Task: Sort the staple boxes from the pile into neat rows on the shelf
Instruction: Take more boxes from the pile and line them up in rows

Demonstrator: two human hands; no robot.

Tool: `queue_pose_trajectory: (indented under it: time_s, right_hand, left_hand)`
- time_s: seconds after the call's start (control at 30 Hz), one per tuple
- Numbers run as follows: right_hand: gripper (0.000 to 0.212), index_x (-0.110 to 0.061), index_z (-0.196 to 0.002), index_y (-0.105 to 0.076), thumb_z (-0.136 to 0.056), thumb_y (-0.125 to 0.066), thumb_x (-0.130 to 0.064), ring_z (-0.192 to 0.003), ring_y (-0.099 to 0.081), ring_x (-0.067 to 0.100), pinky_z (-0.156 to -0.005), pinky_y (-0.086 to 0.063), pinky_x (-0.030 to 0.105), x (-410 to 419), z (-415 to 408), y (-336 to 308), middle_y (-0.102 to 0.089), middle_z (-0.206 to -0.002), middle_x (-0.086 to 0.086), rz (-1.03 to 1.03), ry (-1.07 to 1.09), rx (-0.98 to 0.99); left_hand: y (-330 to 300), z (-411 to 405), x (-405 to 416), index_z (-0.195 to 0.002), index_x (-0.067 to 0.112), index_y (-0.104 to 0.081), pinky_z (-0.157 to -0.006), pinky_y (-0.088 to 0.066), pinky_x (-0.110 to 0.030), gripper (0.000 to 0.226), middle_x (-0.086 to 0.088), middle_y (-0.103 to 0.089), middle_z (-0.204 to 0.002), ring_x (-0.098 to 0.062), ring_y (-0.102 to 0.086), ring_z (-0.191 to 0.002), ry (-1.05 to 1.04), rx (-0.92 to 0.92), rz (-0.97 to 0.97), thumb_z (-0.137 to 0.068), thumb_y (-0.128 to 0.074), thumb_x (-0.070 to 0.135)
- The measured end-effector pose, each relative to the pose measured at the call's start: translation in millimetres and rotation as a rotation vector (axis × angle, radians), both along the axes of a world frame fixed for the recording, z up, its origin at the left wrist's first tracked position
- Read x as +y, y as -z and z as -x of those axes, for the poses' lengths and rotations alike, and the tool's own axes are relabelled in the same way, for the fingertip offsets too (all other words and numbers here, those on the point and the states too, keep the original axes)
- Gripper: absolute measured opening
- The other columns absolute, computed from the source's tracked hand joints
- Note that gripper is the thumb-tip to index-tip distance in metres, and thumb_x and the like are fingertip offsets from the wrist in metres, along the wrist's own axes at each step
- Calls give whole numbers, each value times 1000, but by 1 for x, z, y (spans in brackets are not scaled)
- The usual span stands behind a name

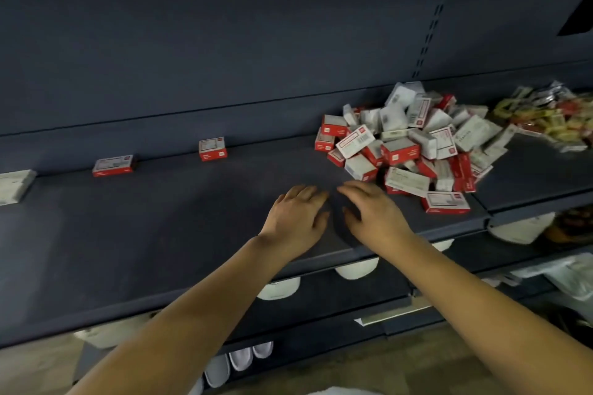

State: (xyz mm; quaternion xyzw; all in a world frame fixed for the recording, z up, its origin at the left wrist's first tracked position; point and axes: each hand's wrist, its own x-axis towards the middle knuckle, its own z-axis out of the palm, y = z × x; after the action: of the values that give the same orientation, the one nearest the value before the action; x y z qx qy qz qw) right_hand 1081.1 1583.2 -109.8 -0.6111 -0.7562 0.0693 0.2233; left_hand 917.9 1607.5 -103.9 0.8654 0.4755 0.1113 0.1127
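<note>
Both grips empty: left hand (296,221), right hand (373,215) beside pile (414,141).

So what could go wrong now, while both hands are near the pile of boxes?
1. The pile is loose and steep; pulling one box may topple others.
2. One box lies close to the shelf's front edge; the right hand could knock it off.
3. Boxes could mix with the colourful packets touching the pile.
</note>
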Motion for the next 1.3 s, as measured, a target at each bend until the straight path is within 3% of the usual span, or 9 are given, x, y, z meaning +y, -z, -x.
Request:
queue_pose_trajectory:
  time_s: [0.1,0.37,0.63,0.97,1.3]
  right_hand:
    - [31,4,-98,-67,-67,-65,2,-85,-64,39,-72,-54,44,0,-31,2,-66,-98,20,-128,81,-16]
    - [28,4,-93,-67,-65,-74,6,-80,-60,43,-65,-54,47,6,-85,1,-66,-93,20,-147,217,-107]
    - [40,-11,-133,-48,-93,-49,-18,-118,-42,32,-92,-40,39,15,-89,-12,-50,-134,6,15,249,-247]
    - [45,-10,-130,-49,-88,-60,-24,-121,-33,26,-102,-36,37,21,-92,-14,-35,-132,4,122,233,-258]
    - [40,-9,-119,-53,-84,-65,-25,-111,-35,22,-94,-35,29,30,-89,-21,-32,-121,5,194,274,-257]
  left_hand:
    - [4,-23,-3,-142,20,-37,-112,-23,-33,46,1,-35,-147,-18,-26,-138,40,37,32,-98,-40,31]
    - [0,-52,6,-144,19,-34,-112,-20,-33,47,-1,-32,-150,-18,-23,-139,95,77,39,-98,-38,31]
    - [3,-63,8,-141,17,-38,-111,-23,-34,45,-1,-36,-147,-18,-28,-136,106,72,41,-98,-40,29]
    - [5,-61,17,-141,17,-37,-112,-24,-33,46,-1,-38,-146,-17,-30,-136,92,78,48,-98,-41,30]
    - [12,-70,32,-136,14,-45,-107,-32,-34,43,-4,-49,-136,-20,-40,-128,125,9,16,-95,-46,27]
